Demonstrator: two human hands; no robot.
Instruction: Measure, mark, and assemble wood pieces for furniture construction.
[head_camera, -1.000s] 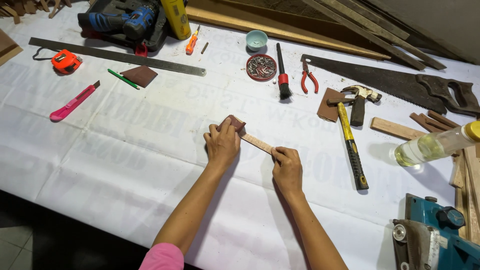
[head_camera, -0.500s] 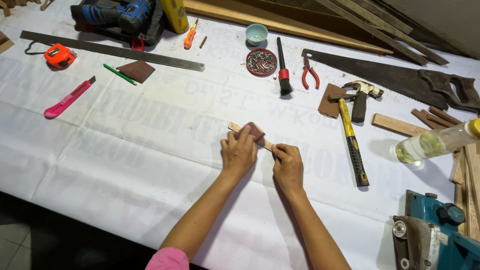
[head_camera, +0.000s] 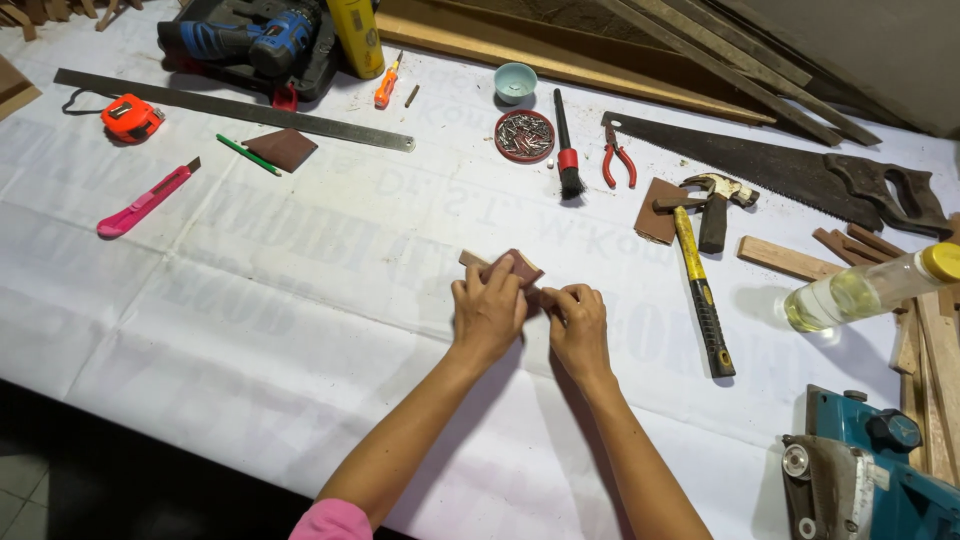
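So up close, both hands are bunched together mid-table on the white printed sheet (head_camera: 250, 330): left hand (head_camera: 487, 312) pressing a folded brown sandpaper scrap (head_camera: 520, 268) onto a thin pale wooden strip (head_camera: 472, 259), right hand (head_camera: 580, 328) pinching that strip's other end flat. Only a short light stub pokes out left of the sandpaper. Further back I count two claw hammers (head_camera: 705, 300), one red-handled pliers (head_camera: 617, 163), one long handsaw (head_camera: 770, 165), two more sandpaper pieces. Compared with a second ago, the sandpaper has slid along the strip toward the right hand.
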